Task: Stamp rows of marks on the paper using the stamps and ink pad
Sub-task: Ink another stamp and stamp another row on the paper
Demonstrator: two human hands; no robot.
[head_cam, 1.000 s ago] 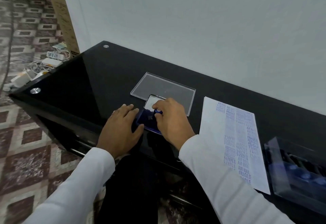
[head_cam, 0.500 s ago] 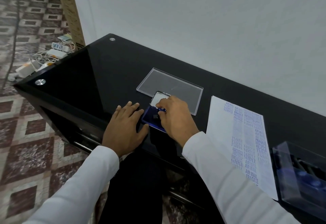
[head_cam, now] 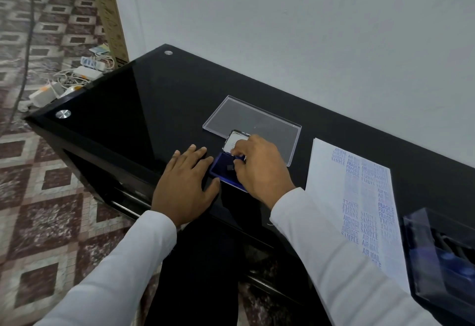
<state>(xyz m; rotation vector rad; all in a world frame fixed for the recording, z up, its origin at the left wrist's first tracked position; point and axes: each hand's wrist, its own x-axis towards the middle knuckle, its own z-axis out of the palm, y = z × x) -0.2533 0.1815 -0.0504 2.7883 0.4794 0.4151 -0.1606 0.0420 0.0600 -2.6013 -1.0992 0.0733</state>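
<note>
**Trainee:** Why is the left hand (head_cam: 183,187) flat on the bench (head_cam: 144,109)?

**Instructor:** It lies spread, fingers straight, at the near edge, with the fingertips against the left side of the ink pad (head_cam: 223,173). The likely purpose is to brace the pad so that it does not slide on the glossy black top during inking.

**Trainee:** And the right hand (head_cam: 259,169)?

**Instructor:** Its fingers are curled and pinch a small stamp (head_cam: 237,159) down onto the blue pad. The stamp face is hidden, so contact with the ink is a judgement, not an observation. The pad's lid (head_cam: 232,140) stands hinged open behind the pad, which keeps the ink surface accessible.

**Trainee:** Where is the paper (head_cam: 334,187)?

**Instructor:** To the right of the pad, near but apart, within reach of the right hand. It carries rows of blue marks, including "SAMPLE", "FRAGILE" and "AIR MAIL", so the task appears well advanced.

**Trainee:** What are the other items?

**Instructor:** A clear box (head_cam: 442,256) at the right edge appears to hold further stamps. Farther back, a clear flat lid (head_cam: 257,117) lies beyond the pad, set clear of the work.
</note>
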